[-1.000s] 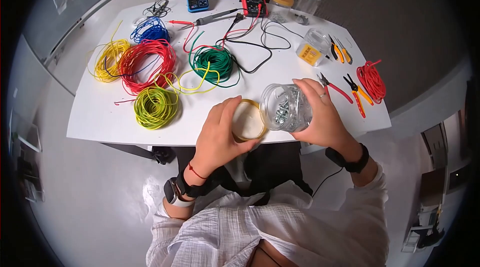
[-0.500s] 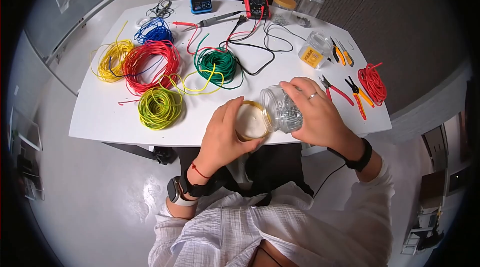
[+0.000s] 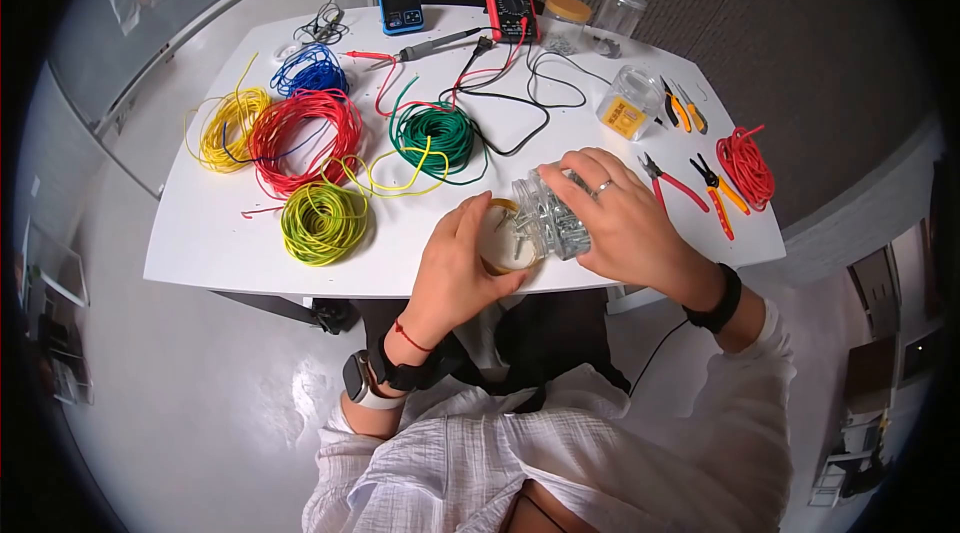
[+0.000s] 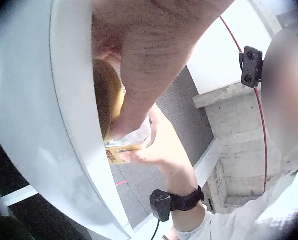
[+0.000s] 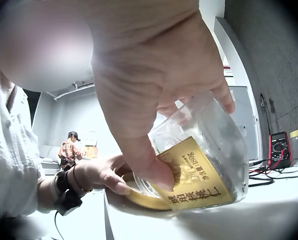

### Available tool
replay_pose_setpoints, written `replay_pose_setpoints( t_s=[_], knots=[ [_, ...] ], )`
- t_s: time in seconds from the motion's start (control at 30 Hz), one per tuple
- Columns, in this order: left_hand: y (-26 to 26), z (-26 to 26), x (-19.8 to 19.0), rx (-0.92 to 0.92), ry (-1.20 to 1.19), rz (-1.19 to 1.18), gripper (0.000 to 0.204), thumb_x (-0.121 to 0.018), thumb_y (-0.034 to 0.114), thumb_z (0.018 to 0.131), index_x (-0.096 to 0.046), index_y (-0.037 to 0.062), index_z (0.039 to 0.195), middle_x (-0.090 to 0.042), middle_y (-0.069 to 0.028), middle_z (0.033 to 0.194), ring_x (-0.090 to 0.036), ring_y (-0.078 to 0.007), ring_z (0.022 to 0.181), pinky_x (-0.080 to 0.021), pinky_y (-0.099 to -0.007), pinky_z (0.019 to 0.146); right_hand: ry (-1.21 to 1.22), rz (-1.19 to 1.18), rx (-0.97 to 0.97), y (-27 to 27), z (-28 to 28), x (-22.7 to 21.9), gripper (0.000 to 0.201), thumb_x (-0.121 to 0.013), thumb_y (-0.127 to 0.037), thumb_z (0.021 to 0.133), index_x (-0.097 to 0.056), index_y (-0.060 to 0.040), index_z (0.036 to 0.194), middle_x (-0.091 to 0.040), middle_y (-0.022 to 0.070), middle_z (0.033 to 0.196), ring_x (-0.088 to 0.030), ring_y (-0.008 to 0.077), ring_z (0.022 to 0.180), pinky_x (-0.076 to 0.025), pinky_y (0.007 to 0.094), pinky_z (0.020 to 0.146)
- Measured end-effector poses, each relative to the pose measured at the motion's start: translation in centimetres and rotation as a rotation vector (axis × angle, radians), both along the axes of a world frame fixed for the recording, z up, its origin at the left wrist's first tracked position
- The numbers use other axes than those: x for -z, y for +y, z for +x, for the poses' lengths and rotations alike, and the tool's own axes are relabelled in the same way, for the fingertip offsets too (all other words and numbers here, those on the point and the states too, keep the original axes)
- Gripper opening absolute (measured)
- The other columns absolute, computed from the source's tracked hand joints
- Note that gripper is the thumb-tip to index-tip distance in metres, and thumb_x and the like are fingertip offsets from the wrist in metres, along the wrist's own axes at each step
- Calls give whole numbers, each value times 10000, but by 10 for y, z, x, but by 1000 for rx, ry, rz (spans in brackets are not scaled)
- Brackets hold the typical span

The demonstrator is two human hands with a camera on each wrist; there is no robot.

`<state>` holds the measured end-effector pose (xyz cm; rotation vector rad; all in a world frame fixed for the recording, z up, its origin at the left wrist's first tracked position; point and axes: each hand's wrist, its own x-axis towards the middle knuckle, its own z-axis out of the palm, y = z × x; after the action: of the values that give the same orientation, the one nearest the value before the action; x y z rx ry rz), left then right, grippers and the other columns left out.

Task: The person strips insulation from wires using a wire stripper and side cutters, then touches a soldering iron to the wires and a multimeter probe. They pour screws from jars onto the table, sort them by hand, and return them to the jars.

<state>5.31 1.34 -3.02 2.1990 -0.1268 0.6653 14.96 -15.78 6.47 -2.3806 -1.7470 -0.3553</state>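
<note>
My left hand [image 3: 455, 261] grips a round gold-rimmed lid [image 3: 497, 231] near the table's front edge, its pale inside facing up. Opposite it, my right hand [image 3: 632, 223] grips a clear plastic jar [image 3: 545, 215] of metal screws, tipped sideways with its mouth over the lid. A few screws [image 3: 518, 245] show in the lid and at the jar's mouth. In the right wrist view, the thumb presses the jar's yellow label [image 5: 196, 177], and the lid's rim [image 5: 144, 200] sits below the mouth. The left wrist view shows the lid [image 4: 109, 97] edge-on.
Wire coils, including red [image 3: 305, 138] and green [image 3: 437, 136], lie left and centre on the white table [image 3: 420, 223]. At the back stand a multimeter [image 3: 511, 3] and jars. Pliers [image 3: 672, 181], a wire stripper [image 3: 720, 195] and an open jar [image 3: 632, 101] are right.
My right hand has turned the jar further over and moved it left over the lid. Screws have slid to its mouth and some into the lid. The left hand keeps its grip.
</note>
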Motion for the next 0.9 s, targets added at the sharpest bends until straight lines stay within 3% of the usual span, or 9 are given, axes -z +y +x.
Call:
replay_pose_setpoints(
  t_s=[0.07, 0.6, 0.9],
  knots=[
    [0, 1, 0, -1, 0, 4, 809, -780, 145, 532, -373, -55, 1203, -482, -209, 1158, -484, -353, 1037, -402, -383, 897, -5, -7, -3, 0, 1, 0, 753, -675, 18, 502, -430, -48, 1211, -431, 156, 1124, -418, 349, 1090, -375, 410, 908],
    [-4, 10, -5, -4, -9, 24, 764, -780, 183, 574, -393, -71, 1182, -483, -217, 1135, -498, -358, 1015, -418, -378, 878, -81, 11, -30, 2, 12, 4, 758, -697, -3, 512, -429, -79, 1216, -436, 146, 1126, -416, 328, 1098, -347, 416, 940],
    [0, 10, -2, 10, 15, -11, 751, -781, 184, 571, -408, -68, 1172, -483, -216, 1149, -506, -354, 1023, -426, -367, 876, 71, 110, 106, -12, 22, 15, 729, -684, -13, 531, -432, -74, 1213, -433, 130, 1138, -426, 330, 1101, -388, 391, 896]
  ],
)
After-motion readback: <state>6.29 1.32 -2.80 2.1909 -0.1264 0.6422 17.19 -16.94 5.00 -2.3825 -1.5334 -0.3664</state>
